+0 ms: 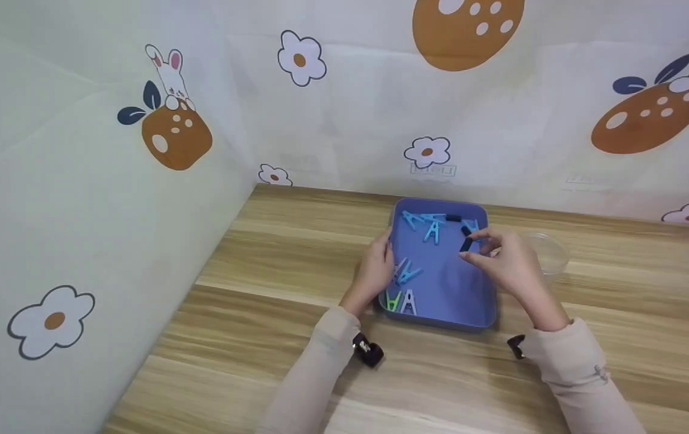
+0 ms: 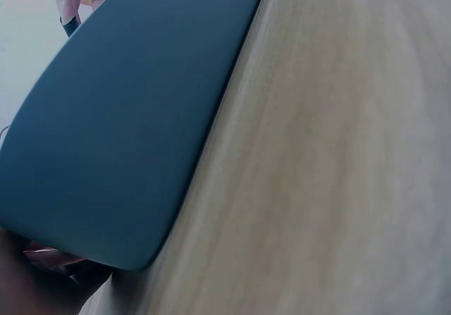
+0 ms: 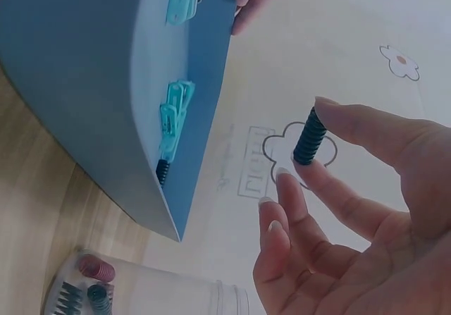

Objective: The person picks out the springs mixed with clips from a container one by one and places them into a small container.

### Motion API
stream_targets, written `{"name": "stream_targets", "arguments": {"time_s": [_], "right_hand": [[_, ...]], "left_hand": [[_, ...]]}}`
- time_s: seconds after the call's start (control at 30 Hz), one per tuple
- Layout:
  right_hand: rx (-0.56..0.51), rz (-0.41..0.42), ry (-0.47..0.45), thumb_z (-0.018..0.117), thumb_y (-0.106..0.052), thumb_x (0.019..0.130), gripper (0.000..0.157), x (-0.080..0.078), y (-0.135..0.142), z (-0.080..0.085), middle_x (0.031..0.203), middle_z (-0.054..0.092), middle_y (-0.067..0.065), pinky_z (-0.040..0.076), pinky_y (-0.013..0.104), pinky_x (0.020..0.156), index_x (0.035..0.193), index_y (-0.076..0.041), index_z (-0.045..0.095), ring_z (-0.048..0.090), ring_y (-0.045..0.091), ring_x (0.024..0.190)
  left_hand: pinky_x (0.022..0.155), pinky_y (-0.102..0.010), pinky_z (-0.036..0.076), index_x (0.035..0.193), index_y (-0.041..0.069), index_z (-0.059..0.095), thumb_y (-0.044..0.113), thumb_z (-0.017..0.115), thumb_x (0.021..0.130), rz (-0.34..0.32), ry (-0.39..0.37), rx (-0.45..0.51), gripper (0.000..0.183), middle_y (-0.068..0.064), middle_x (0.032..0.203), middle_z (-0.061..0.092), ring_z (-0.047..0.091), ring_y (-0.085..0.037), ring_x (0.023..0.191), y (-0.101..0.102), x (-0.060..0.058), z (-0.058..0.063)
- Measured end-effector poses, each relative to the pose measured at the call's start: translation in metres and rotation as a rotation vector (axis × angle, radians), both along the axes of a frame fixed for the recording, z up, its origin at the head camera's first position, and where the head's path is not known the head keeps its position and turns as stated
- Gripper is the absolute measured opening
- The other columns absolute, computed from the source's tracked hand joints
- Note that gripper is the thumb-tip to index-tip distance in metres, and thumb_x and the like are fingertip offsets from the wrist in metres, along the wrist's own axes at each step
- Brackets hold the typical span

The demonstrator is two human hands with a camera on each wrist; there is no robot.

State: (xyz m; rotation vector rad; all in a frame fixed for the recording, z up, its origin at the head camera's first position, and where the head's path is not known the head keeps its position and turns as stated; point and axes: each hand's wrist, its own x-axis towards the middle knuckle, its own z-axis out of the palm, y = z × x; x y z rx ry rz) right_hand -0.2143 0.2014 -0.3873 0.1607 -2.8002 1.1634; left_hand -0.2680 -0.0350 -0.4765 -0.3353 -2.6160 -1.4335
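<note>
Between thumb and forefinger, my right hand pinches a dark coil spring above the right side of a blue plastic tray. My left hand grips the tray's left wall at the rim. Blue clothespins lie towards the tray's far end, with a dark spring beside them. Another dark spring is near the right wall. By the left wall lie a blue clothespin, a green clothespin and a pale clothespin.
Right of the tray, a clear plastic jar stands behind my right hand. It holds a reddish spring and dark springs. The wooden table meets a patterned white sheet at the back and left.
</note>
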Motion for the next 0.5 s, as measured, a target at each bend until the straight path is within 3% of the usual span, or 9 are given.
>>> {"name": "stream_targets", "arguments": {"time_s": [0.5], "right_hand": [[-0.021,-0.003,-0.013,0.08,-0.018,0.093,0.043,0.0041,0.0085,-0.0041,0.098,0.076,0.026,0.054,0.025,0.063,0.126,0.008,0.071,0.072,0.031,0.085]], "left_hand": [[0.118,-0.048,0.046,0.152,-0.006,0.05,0.004,0.042,0.11,0.014,0.02,-0.017,0.044,-0.027,0.15,0.057,0.055,-0.039,0.14,0.0001,0.0005,-0.0008]]}}
